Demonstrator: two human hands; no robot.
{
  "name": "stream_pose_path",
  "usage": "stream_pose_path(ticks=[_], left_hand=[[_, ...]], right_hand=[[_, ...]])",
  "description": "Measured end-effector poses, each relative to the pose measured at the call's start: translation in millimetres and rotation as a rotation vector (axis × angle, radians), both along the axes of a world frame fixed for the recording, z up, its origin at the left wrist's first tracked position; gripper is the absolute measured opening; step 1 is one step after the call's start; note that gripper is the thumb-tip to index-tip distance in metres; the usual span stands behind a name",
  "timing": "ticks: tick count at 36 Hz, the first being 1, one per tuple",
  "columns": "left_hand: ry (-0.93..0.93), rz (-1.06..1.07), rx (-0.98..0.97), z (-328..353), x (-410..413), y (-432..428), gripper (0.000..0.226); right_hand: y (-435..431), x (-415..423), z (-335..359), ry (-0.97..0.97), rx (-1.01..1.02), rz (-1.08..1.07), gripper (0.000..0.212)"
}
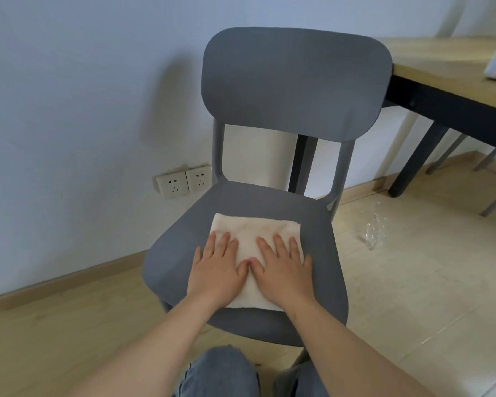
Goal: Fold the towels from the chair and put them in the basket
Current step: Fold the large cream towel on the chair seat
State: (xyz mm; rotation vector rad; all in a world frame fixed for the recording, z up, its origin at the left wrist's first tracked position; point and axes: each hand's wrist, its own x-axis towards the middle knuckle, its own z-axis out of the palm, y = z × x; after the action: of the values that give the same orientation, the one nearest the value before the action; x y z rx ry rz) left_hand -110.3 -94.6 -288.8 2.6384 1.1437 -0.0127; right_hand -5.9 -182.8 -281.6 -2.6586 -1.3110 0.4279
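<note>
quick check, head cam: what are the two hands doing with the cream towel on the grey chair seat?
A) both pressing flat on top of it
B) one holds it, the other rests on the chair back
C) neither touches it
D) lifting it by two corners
A: the left hand and the right hand both lie palm down with straight fingers on the folded cream terry towel, which rests flat on the seat of the grey plastic chair.

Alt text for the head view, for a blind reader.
A left hand and right hand press flat, side by side, on a folded cream towel on a grey chair. A wooden table stands at right.
</note>
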Motion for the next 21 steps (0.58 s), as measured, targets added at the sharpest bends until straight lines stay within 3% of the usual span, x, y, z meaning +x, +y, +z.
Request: stream_pose_path(ticks=[14, 18, 21], left_hand=[[-0.15, 0.046, -0.041, -3.7, 48.8, 55.4, 0.051], [-0.196, 0.209, -0.082, -2.0, 71.7, 75.5, 0.043], [-0.186, 0.302, -0.194, 3.5, 78.3, 79.6, 0.057]], right_hand=[[49.0, 53.3, -7.0, 0.044, 0.113, -0.011, 0.051], [67.8, 72.6, -10.7, 0.09, 0.213, -0.21, 0.057], [69.1, 74.7, -5.3, 0.104, 0.174, -0.401, 0.076]])
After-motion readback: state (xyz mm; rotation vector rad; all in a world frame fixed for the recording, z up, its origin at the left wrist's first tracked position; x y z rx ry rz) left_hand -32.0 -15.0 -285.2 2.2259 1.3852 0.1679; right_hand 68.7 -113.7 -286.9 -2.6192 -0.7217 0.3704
